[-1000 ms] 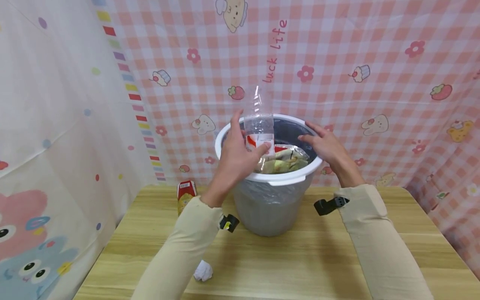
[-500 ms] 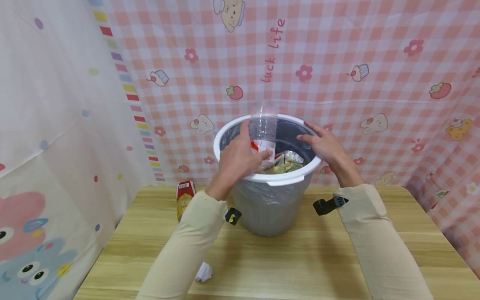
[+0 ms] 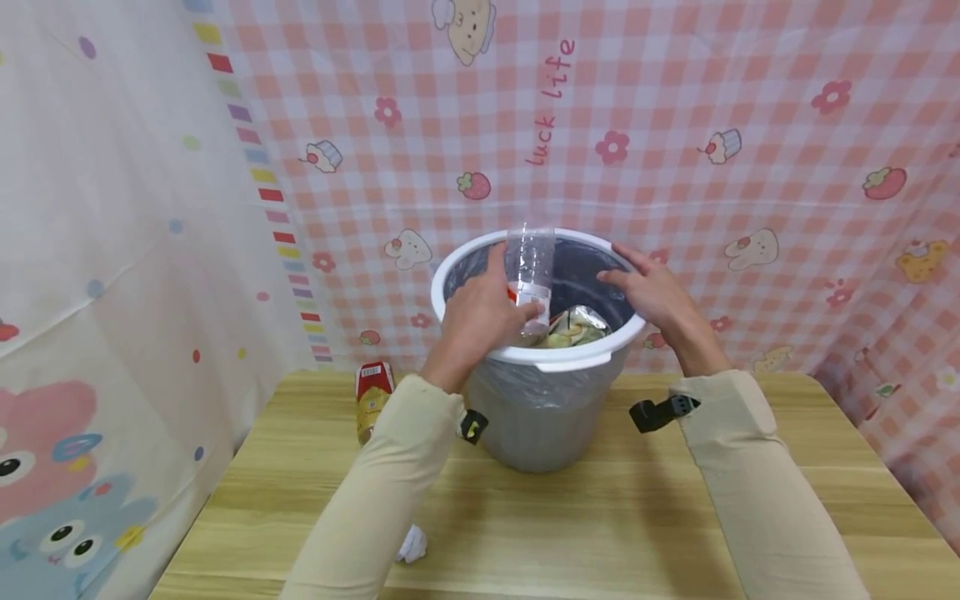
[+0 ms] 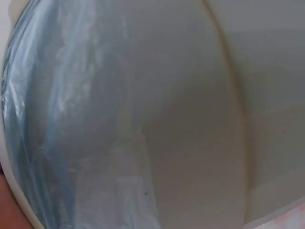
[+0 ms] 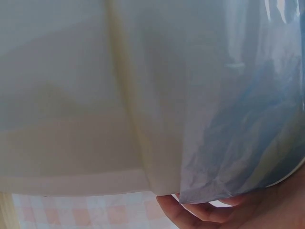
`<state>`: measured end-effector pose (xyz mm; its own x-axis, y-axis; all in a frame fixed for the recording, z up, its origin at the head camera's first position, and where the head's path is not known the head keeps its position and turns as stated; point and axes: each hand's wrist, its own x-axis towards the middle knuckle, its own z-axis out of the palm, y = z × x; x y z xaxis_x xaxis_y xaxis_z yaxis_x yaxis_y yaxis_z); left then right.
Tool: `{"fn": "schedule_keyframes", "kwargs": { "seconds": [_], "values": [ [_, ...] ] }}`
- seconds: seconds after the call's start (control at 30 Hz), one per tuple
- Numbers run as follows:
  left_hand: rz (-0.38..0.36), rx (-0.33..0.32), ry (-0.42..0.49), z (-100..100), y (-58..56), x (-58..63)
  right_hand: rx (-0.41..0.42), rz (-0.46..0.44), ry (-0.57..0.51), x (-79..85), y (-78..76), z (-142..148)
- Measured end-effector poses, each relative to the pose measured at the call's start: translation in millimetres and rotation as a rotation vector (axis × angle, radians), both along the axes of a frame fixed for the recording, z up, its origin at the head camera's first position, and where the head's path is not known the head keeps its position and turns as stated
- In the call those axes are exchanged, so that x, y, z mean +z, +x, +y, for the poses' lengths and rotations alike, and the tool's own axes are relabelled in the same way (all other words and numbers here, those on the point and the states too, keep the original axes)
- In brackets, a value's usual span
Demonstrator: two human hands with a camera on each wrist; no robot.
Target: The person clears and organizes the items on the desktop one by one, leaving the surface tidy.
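Note:
My left hand [image 3: 483, 317] grips a clear plastic bottle [image 3: 531, 258] with a red and white label, thumb across the label. The bottle stands nearly upright, its lower part inside the grey trash bin [image 3: 543, 417] and its upper end about level with the far rim. My right hand [image 3: 656, 296] holds the bin's white rim on the right, thumb over the inner side. In the right wrist view, fingers [image 5: 190, 214] of that hand lie against the bin's outside, by the overhanging liner [image 5: 228, 157]. Inside the bin, a crumpled wrapper [image 3: 577, 325] lies beside the bottle.
A red and yellow carton [image 3: 372, 396] lies on the wooden table [image 3: 555, 533] left of the bin, partly behind my left forearm. A crumpled white paper ball [image 3: 412, 544] sits near the front, by my left sleeve. A pink checked cloth [image 3: 675, 100] hangs behind.
My left hand has moved slightly right and lowered the bottle deeper into the bin. The right hand has stayed on the rim.

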<state>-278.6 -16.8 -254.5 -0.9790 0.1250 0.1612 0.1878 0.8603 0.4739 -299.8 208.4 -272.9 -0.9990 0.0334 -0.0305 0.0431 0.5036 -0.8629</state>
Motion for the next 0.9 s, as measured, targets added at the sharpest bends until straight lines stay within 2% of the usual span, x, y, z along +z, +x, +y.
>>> {"fn": "schedule_keyframes", "kwargs": {
  "seconds": [0.33,0.63,0.77,0.9],
  "values": [
    [-0.091,-0.009,-0.108,2.3,-1.2,0.8,0.006,0.006,-0.002,-2.1,-0.7,0.7],
    [-0.123,-0.024,-0.2,2.0,-1.1,2.3,0.007,0.017,-0.002,-1.9,-1.1,-0.2],
    [-0.131,-0.031,-0.21,2.1,-1.6,1.7,0.006,0.016,0.008,-2.2,-1.1,-0.4],
    [-0.108,-0.027,-0.186,2.3,-1.3,0.9,0.006,0.01,0.007,-2.4,-1.1,0.6]
  ]
}}
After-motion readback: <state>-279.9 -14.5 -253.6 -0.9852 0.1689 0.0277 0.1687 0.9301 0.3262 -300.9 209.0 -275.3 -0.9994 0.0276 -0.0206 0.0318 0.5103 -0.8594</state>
